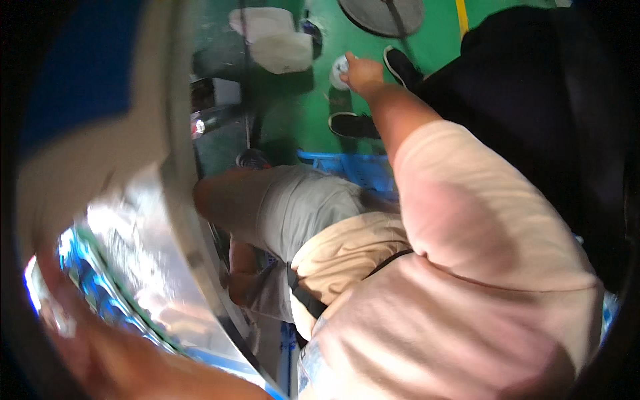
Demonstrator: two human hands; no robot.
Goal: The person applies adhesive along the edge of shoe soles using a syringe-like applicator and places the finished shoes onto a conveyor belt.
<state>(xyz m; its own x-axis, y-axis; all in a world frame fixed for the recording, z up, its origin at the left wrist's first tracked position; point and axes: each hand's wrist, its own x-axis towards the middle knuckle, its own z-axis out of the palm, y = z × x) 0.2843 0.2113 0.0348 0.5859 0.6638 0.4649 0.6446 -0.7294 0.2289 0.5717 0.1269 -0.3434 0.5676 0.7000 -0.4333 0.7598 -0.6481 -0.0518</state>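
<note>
My right hand (pixel 364 72) reaches out over the green floor, its fingers closed on the edge of a small white round thing (pixel 339 75) with dark marks; its exact kind is unclear. At the lower left, my left hand (pixel 63 333) is smeared by motion and glare, so its fingers cannot be made out. Beside it, shiny blue pieces (pixel 100 287), too blurred to name, lie in a curved row on a bright metal worktop (pixel 190 250). A whitish glint shows at that hand, and whether it holds anything is hidden.
A person in black (pixel 527 93) stands close on the right, with dark shoes (pixel 353 125) on the floor. A blue crate (pixel 353 168) is by my legs. Farther off are a round grey disc, like a stool seat (pixel 393 15), and pale cushion-like shapes (pixel 280 50).
</note>
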